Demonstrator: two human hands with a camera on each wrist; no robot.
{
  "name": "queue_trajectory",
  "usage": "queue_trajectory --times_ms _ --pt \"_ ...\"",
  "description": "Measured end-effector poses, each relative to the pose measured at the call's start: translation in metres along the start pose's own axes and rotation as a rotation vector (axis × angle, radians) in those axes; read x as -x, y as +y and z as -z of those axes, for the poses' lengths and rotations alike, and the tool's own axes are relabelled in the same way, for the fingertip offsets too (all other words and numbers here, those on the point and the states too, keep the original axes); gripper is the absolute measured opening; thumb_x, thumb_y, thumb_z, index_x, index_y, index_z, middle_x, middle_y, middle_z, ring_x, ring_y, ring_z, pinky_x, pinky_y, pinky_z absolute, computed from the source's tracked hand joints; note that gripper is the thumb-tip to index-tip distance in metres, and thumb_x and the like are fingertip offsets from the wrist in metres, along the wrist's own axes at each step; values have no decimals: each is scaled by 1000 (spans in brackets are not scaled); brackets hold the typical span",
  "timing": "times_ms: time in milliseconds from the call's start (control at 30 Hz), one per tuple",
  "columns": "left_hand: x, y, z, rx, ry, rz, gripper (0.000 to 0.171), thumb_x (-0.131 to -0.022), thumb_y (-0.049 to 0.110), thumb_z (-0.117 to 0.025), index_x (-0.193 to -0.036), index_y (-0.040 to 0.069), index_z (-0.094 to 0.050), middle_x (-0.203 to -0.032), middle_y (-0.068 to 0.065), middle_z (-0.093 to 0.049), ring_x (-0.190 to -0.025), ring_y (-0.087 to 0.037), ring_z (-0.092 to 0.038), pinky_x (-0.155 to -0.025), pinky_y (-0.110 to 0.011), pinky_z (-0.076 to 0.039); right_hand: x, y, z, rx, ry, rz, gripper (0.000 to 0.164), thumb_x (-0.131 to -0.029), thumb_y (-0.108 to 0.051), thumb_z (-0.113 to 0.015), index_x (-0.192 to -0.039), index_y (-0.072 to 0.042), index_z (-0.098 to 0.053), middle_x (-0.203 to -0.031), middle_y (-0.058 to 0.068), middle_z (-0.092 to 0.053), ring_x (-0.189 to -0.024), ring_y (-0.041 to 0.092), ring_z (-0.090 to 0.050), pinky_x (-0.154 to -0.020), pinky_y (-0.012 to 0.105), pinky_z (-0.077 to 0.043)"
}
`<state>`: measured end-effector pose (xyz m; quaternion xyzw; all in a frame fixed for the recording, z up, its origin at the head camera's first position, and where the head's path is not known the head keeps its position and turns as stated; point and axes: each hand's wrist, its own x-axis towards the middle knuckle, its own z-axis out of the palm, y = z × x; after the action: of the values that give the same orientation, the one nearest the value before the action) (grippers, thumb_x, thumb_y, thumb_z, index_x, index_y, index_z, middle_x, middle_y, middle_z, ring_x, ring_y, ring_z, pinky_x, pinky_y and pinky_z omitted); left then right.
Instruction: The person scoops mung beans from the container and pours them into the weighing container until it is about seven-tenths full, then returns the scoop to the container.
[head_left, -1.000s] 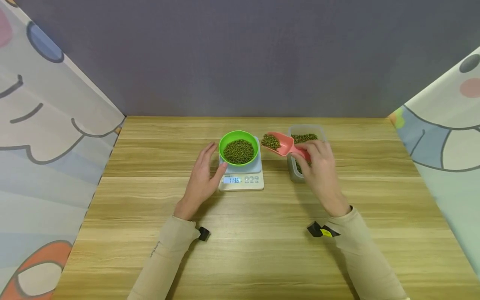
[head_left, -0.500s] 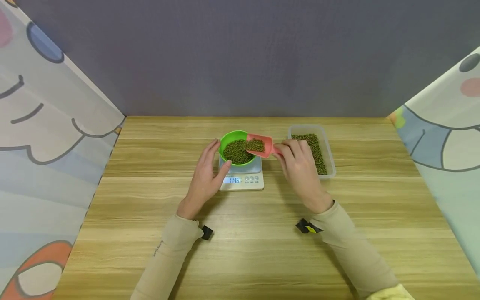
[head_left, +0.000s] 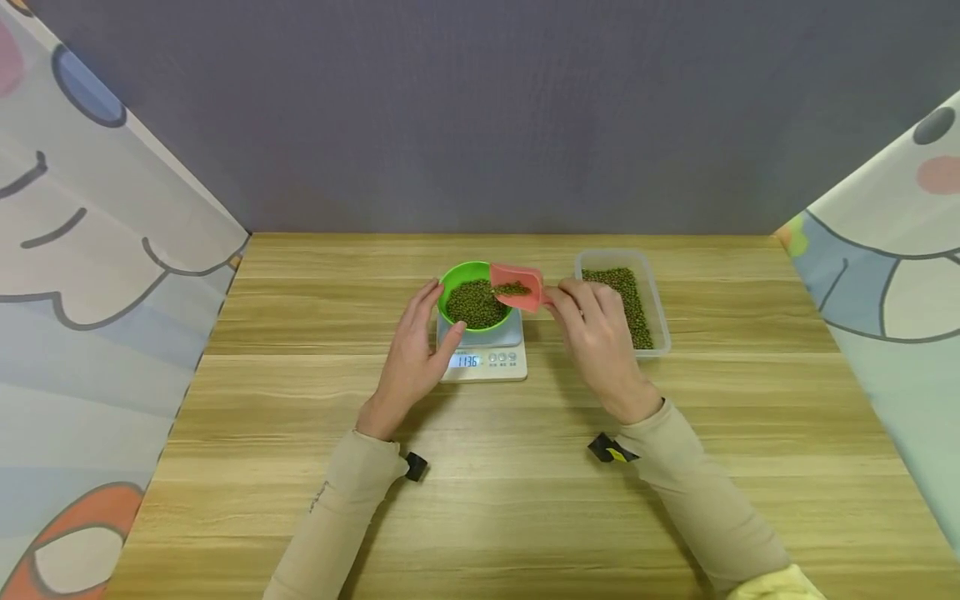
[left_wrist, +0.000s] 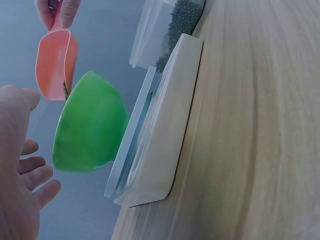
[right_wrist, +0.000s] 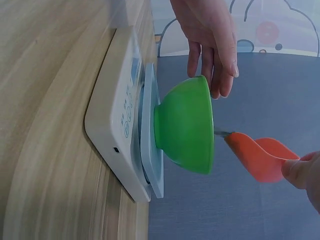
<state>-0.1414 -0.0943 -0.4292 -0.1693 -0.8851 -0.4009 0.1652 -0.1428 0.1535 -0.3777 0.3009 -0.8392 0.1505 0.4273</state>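
Note:
In the head view a green bowl [head_left: 467, 272] of green beans [head_left: 476, 303] stands on a white kitchen scale [head_left: 504, 370], whose display reads 113.6. My right hand [head_left: 603, 346] pinches the handle of a pink scoop [head_left: 530, 277]. The scoop is tilted over the bowl's right rim with beans in it, and in the right wrist view a thin stream leaves its lip [right_wrist: 223, 133]. My left hand [head_left: 408, 354] is held along the bowl's left side with fingers extended; the left wrist view shows a gap between that hand [left_wrist: 17, 160] and the bowl [left_wrist: 90, 125].
Right of the scale sits a clear plastic container [head_left: 658, 312] partly filled with green beans [head_left: 632, 300], its left side partly behind my right hand. A grey wall [head_left: 480, 117] rises at the back edge of the wooden table [head_left: 495, 500].
My right hand has carried the loaded scoop left from beside the container to over the bowl and tipped it; fewer beans show in it. The left hand has barely moved. The display still reads 113.6.

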Motion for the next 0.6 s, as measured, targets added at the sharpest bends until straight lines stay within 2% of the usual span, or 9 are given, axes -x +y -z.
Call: queue_trajectory --times_ms 233,367,600 --pt "0 0 -1 5 -2 -11 64 -95 41 -50 -143 1 -38 -148 -15 -36 -135 -22 -31 -111 -45 -30 1 -1 0 37 39 63 16 -86 -5 -62 -99 1 -69 -93 15 -64 -80 30 -52 -70 40 -47" --pt "1 0 -1 3 -15 5 64 -95 42 -49 -143 1 -37 -149 -13 -34 -135 -21 -30 -111 -46 -30 2 0 0 41 47 77 15 -88 -1 -59 -99 2 -69 -93 16 -65 -82 30 -53 -71 40 -47" --pt "2 -1 0 6 -19 -1 64 -94 41 -50 -144 2 -36 -150 -11 -32 -135 -22 -30 -111 -47 -30 2 4 4 -14 84 15 15 -81 -6 -68 -95 0 -70 -92 16 -66 -82 31 -53 -71 42 -47"
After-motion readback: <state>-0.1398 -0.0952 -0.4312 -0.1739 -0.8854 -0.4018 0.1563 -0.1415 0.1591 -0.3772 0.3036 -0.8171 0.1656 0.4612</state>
